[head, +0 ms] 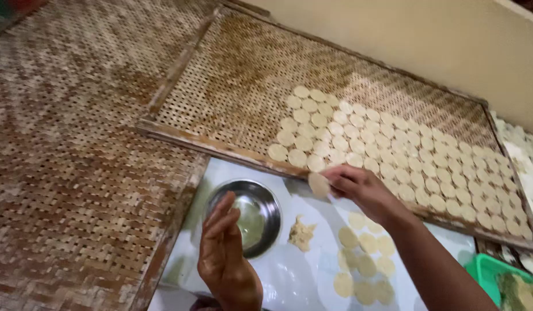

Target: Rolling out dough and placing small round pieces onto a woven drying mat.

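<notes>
Dim, warm, yellowish indoor light, soft and even, with no single source apparent. Faint glare on the round shiny steel bowl and a pale sheen across the white plastic-covered counter. Weak, diffuse shadows only: a soft dark patch under the right hand, a thin one along the wooden rim of the woven bamboo tray. Slightly motion-blurred left hand; small round dough discs smeared toward the far right. Overall soft focus, grainy, with mild wide-angle stretching at the edges and corners.
</notes>
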